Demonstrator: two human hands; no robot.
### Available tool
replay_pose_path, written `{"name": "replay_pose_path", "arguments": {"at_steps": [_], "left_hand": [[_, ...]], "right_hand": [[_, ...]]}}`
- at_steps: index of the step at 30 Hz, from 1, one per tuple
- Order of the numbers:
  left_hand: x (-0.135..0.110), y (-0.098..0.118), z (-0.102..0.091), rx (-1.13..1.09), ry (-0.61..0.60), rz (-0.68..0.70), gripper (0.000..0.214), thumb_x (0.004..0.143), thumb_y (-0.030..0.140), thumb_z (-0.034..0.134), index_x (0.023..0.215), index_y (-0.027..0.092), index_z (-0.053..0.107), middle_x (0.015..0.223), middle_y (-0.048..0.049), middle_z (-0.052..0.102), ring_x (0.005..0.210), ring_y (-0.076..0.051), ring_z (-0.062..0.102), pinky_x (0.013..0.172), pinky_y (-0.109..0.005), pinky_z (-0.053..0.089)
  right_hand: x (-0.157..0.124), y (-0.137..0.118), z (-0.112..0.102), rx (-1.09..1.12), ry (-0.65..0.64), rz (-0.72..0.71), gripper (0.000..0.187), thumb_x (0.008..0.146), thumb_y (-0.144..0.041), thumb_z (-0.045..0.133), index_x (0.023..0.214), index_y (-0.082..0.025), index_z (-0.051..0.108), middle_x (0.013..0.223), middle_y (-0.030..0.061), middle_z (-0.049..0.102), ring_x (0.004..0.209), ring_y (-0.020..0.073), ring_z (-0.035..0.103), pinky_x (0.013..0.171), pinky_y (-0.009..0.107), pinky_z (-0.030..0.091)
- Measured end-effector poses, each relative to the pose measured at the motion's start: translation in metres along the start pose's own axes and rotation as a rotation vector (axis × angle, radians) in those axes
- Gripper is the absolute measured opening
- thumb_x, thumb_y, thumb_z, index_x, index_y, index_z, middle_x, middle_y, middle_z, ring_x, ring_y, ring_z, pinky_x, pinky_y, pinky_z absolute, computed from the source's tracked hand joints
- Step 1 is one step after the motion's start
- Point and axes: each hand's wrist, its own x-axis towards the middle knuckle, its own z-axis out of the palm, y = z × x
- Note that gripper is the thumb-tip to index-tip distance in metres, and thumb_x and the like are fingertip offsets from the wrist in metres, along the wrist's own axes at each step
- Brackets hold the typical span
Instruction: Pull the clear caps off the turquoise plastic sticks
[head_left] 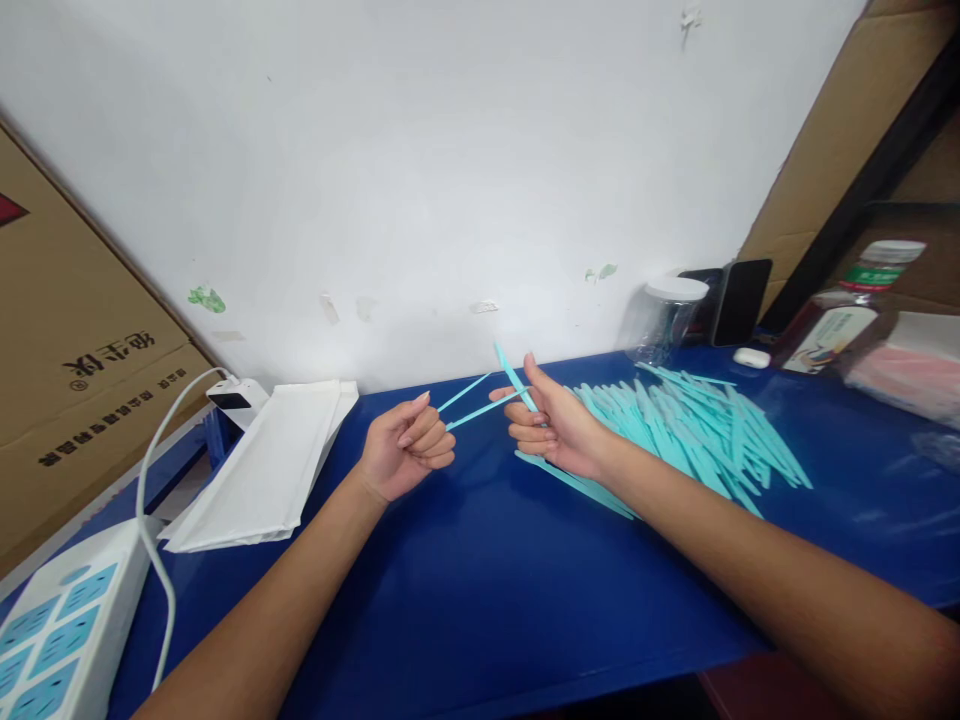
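Note:
My left hand is curled, palm up, over the blue table, with two thin turquoise sticks pinched in its fingers and pointing right. My right hand is closed on another turquoise stick, thumb raised, close to the ends of the left hand's sticks. Just to the right of that hand lies a big pile of the same turquoise sticks, spread across the table.
A stack of white paper bags lies at the left. A white power strip with a cable sits at the lower left, cardboard boxes behind it. A clear jar, a phone and a bottle stand at the back right.

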Motion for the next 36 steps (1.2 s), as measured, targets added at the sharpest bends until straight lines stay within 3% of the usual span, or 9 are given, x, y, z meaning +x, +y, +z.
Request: {"name": "replay_pose_path", "arguments": {"at_steps": [6, 10, 15, 19, 22, 29, 33, 36], "left_hand": [[0.000, -0.002, 0.005, 0.089, 0.014, 0.030, 0.069, 0.094, 0.044, 0.066, 0.047, 0.018, 0.023, 0.047, 0.0048, 0.013, 0.048, -0.009, 0.017, 0.049, -0.027, 0.018], [0.001, -0.006, 0.012, 0.152, -0.015, 0.004, 0.069, 0.094, 0.044, 0.067, 0.047, 0.017, 0.024, 0.046, 0.0044, 0.015, 0.048, -0.009, 0.020, 0.050, -0.027, 0.018], [0.001, -0.008, 0.017, 0.210, -0.052, 0.001, 0.066, 0.092, 0.040, 0.069, 0.047, 0.017, 0.027, 0.044, 0.0047, 0.014, 0.048, -0.009, 0.021, 0.051, -0.028, 0.017], [0.001, -0.010, 0.019, 0.288, -0.087, -0.007, 0.061, 0.092, 0.039, 0.068, 0.047, 0.017, 0.032, 0.045, 0.0042, 0.021, 0.048, -0.009, 0.023, 0.053, -0.030, 0.017], [0.000, -0.013, 0.021, 0.348, -0.129, -0.025, 0.060, 0.092, 0.039, 0.067, 0.047, 0.017, 0.034, 0.045, 0.0035, 0.024, 0.049, -0.009, 0.024, 0.054, -0.031, 0.017], [0.000, -0.013, 0.024, 0.329, -0.086, -0.010, 0.064, 0.094, 0.043, 0.066, 0.046, 0.019, 0.030, 0.047, 0.0051, 0.018, 0.049, -0.009, 0.019, 0.054, -0.031, 0.017], [0.001, -0.007, 0.020, 0.332, -0.044, 0.039, 0.070, 0.098, 0.058, 0.057, 0.046, 0.020, 0.029, 0.047, 0.0045, 0.017, 0.049, -0.010, 0.020, 0.052, -0.030, 0.019], [0.001, -0.001, 0.016, 0.256, -0.074, 0.029, 0.075, 0.096, 0.073, 0.045, 0.045, 0.021, 0.027, 0.046, 0.0043, 0.016, 0.047, -0.010, 0.019, 0.050, -0.030, 0.019]], "right_hand": [[-0.001, 0.007, 0.007, -0.341, 0.117, -0.098, 0.034, 0.096, -0.048, 0.072, 0.088, -0.015, 0.067, 0.057, -0.0070, 0.041, 0.047, 0.0050, 0.014, 0.043, 0.023, 0.011], [-0.002, 0.009, 0.013, -0.280, 0.181, -0.111, 0.017, 0.098, -0.027, 0.065, 0.086, -0.016, 0.063, 0.085, 0.0062, 0.072, 0.045, 0.0032, 0.018, 0.042, 0.024, 0.012], [0.002, 0.010, 0.011, -0.244, 0.224, -0.088, 0.016, 0.096, -0.028, 0.068, 0.088, -0.015, 0.062, 0.091, 0.0103, 0.076, 0.044, 0.0025, 0.020, 0.041, 0.023, 0.013], [0.005, 0.015, 0.007, -0.285, 0.266, -0.076, 0.019, 0.093, -0.023, 0.070, 0.079, -0.014, 0.060, 0.077, 0.0069, 0.071, 0.045, 0.0027, 0.021, 0.041, 0.023, 0.014], [0.004, 0.017, 0.008, -0.299, 0.270, -0.071, 0.020, 0.093, -0.024, 0.070, 0.078, -0.013, 0.062, 0.060, -0.0005, 0.058, 0.045, 0.0037, 0.020, 0.042, 0.023, 0.015], [0.003, 0.015, 0.008, -0.223, 0.238, -0.071, 0.032, 0.091, -0.039, 0.076, 0.078, -0.018, 0.056, 0.063, -0.0046, 0.048, 0.047, 0.0049, 0.019, 0.042, 0.023, 0.012], [0.005, 0.008, 0.001, -0.157, 0.421, -0.235, 0.038, 0.095, -0.058, 0.065, 0.087, -0.021, 0.060, 0.060, -0.0086, 0.025, 0.048, 0.0086, 0.013, 0.042, 0.025, 0.009], [0.004, -0.001, -0.003, -0.351, 0.541, -0.389, 0.042, 0.098, -0.058, 0.058, 0.087, -0.019, 0.069, 0.060, -0.0072, 0.021, 0.049, 0.0104, 0.015, 0.045, 0.028, 0.011]]}}
